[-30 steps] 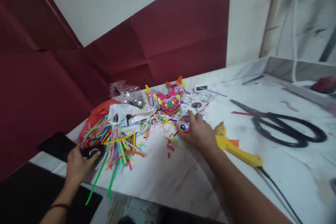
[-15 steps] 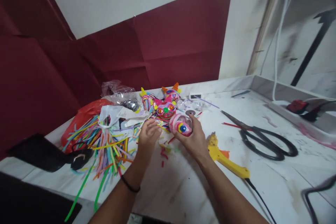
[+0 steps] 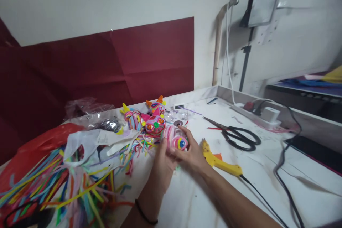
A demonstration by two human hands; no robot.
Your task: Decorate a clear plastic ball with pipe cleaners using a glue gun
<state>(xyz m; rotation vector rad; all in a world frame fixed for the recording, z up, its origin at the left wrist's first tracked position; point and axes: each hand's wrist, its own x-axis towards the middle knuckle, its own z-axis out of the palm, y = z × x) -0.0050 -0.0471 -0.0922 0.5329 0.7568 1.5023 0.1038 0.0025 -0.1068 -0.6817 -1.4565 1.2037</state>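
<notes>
Both hands are closed around a clear plastic ball (image 3: pixel 169 136) partly covered in pink and white pipe cleaner, with a blue and yellow eye on it. My left hand (image 3: pixel 162 167) grips its left side and underside. My right hand (image 3: pixel 193 154) holds the right side, thumb across the front near the eye. Just beyond the ball are several colourful pipe-cleaner animal heads (image 3: pixel 155 124) with orange eyes and pointed ears. A yellow glue gun (image 3: pixel 226 166) lies right of my right hand. Black-handled scissors (image 3: pixel 239 138) rest farther right, their blades over a red strip.
Bundled pipe cleaners (image 3: pixel 77 188), a red plastic bag (image 3: pixel 45 142) and a clear bag (image 3: pixel 88 112) crowd the left side. Clear plastic half-shells (image 3: pixel 183 114) sit behind the ball. A power strip (image 3: pixel 263 121), cables and a dark phone-like slab (image 3: pixel 316 153) line the right.
My left hand has moved from beside the ball to grip it, joining my right hand. The ball has turned a little. The view has swung to the right, bringing a lamp into sight.
</notes>
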